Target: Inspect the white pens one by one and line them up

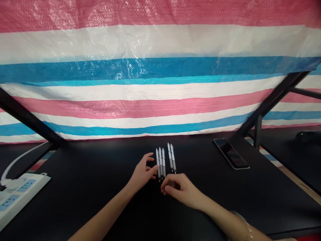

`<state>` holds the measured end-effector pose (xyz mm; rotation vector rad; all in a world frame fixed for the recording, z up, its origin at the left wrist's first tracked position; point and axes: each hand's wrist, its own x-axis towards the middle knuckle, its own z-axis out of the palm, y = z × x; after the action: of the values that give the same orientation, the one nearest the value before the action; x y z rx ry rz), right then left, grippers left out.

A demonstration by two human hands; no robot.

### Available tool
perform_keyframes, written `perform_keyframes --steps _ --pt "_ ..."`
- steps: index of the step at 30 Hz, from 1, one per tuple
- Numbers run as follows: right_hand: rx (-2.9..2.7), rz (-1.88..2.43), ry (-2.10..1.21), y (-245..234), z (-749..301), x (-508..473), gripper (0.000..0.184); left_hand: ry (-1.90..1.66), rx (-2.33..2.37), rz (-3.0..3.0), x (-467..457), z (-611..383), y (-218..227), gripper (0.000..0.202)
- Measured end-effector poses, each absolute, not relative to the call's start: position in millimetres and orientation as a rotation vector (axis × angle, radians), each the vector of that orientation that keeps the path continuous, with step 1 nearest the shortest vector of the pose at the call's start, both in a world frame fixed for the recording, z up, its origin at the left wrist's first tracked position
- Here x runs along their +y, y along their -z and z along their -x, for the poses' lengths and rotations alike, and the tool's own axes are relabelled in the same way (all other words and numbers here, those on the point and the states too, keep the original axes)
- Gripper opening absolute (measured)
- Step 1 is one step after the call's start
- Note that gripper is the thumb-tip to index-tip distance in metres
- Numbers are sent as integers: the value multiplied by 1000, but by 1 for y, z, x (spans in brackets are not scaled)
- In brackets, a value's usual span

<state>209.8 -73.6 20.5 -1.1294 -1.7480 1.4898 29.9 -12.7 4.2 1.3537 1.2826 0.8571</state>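
Several white pens with grey grips lie side by side on a black table (87,180), in a group of three (161,162) and a pair (171,160) to their right. My left hand (142,172) rests beside the group of three, fingers apart, thumb and forefinger touching the leftmost pen. My right hand (182,190) lies just below the pens' tips with its fingers curled inward; whether it holds anything is hidden.
A dark phone (231,153) lies face up at the right back of the table. A white power strip (17,194) with a cable sits at the left edge. A striped pink, white and blue tarp (160,83) hangs behind, with black frame bars at both sides.
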Motion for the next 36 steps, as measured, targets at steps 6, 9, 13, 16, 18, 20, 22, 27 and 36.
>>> perform_keyframes --steps 6,9,13,16,18,20,22,27,36 --pt "-2464 1254 -30 -7 -229 -56 44 -1032 1210 -1299 -35 -22 0 39" --pt "-2561 1271 227 5 -227 -54 36 -1132 1260 -1320 -35 -20 1 32" --pt "-2598 1223 342 13 -222 -56 22 -1176 1292 -1328 -37 -18 -2 28" --pt "-2641 1166 328 12 -221 -56 17 -1209 1305 -1312 -39 -18 -4 26" --pt "-2686 1129 317 9 -221 -55 15 -1213 1311 -1308 -40 -19 -5 24" --pt "-2722 1088 319 3 -222 -54 17 -1205 1307 -1312 -40 -19 -5 23" --pt "-2745 1017 304 -5 -223 -54 21 -1197 1303 -1321 -40 -19 -5 22" --pt "-2553 900 135 -24 -231 -55 23 -1202 1290 -1290 -39 -18 -6 20" --pt "-1507 997 -231 -18 -227 -75 15 -1111 1129 -1075 -38 -19 -7 27"
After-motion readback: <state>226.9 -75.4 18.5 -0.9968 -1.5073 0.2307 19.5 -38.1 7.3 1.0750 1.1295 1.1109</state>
